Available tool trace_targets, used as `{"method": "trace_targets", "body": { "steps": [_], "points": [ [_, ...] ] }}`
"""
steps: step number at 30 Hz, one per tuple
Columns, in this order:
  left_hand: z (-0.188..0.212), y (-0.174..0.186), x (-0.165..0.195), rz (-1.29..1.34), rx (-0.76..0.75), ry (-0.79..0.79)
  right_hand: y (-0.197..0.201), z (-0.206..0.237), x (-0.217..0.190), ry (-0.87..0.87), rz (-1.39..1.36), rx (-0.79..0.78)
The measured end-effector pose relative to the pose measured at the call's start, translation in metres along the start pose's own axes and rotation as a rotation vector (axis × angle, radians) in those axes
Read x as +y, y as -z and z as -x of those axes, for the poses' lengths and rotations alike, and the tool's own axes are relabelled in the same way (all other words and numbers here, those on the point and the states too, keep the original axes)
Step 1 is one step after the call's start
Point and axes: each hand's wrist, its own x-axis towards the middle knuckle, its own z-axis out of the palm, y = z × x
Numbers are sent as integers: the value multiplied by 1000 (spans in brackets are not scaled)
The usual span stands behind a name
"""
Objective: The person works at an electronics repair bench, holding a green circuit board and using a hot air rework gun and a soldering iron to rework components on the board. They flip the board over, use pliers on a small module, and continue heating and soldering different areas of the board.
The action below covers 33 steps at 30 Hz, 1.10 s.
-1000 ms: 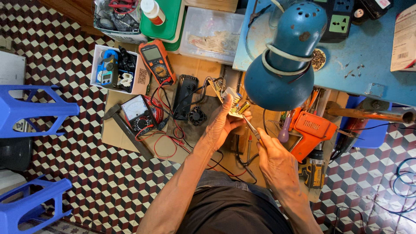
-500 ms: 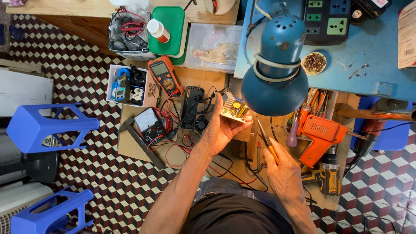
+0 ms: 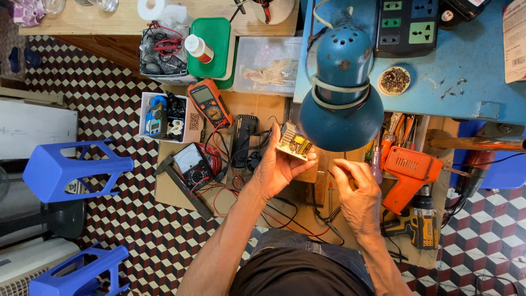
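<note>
Checkered tile floor [image 3: 109,230], blue stools [image 3: 71,170]

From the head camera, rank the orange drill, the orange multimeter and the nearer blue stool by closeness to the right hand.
Measured from the right hand:
1. Orange drill, just beside it on the person's right.
2. Orange multimeter, up on the left, past the left hand.
3. Blue stool, far left on the tiled floor.

Left hand [image 3: 276,167] raised with fingers clasped, right hand [image 3: 356,192] beside it, fingers curled
</note>
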Motion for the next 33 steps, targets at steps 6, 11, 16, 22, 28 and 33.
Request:
{"method": "trace_targets", "body": {
  "steps": [6, 11, 16, 22, 28, 33],
  "points": [
    [-7, -6, 10, -15, 74, 71, -14, -29, -50, -1, -272, -116],
    [-10, -9, 15, 18, 73, 113, -16, -34, -50, 45, -210, -108],
    [-14, -11, 17, 61, 77, 131, -24, -39, -43, 35, -261, -105],
    [-15, -13, 21, 84, 93, 112, -27, -43, -42, -24, -230, -147],
    [-16, -14, 25, 70, 116, 101, -28, -48, -45, 9, -277, -179],
    [-18, -10, 26, 49, 131, 117, -32, -50, -40, 18, -314, -205]
  ]
}}
